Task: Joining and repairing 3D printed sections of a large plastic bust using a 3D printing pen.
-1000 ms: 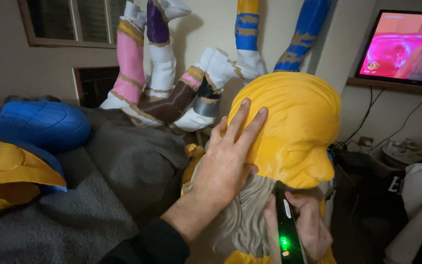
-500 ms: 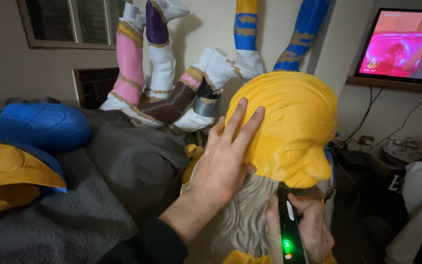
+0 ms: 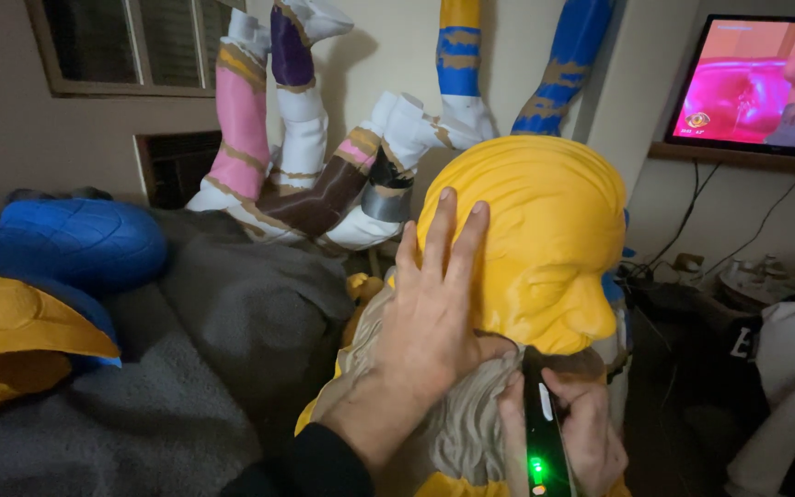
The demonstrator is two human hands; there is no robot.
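A large yellow sculpted head point(image 3: 545, 230) with a grey beard point(image 3: 466, 433) stands in front of me, facing right. My left hand point(image 3: 430, 322) lies flat against its side, fingers spread upward over the yellow surface. My right hand point(image 3: 568, 428) is under the chin, gripping a slim black tool point(image 3: 540, 433) with a green light near its lower end. The tool's tip reaches up to the dark area beneath the chin.
A grey blanket point(image 3: 186, 350) covers the surface at left, with a blue and yellow prop point(image 3: 39, 276) on it. Painted costume legs point(image 3: 296, 138) lean on the wall behind. A lit television point(image 3: 766, 83) hangs at upper right, cables and clutter below.
My left hand's fingers have drawn closer together and shifted slightly up the head. The view has moved a little; the right hand and tool stay under the chin.
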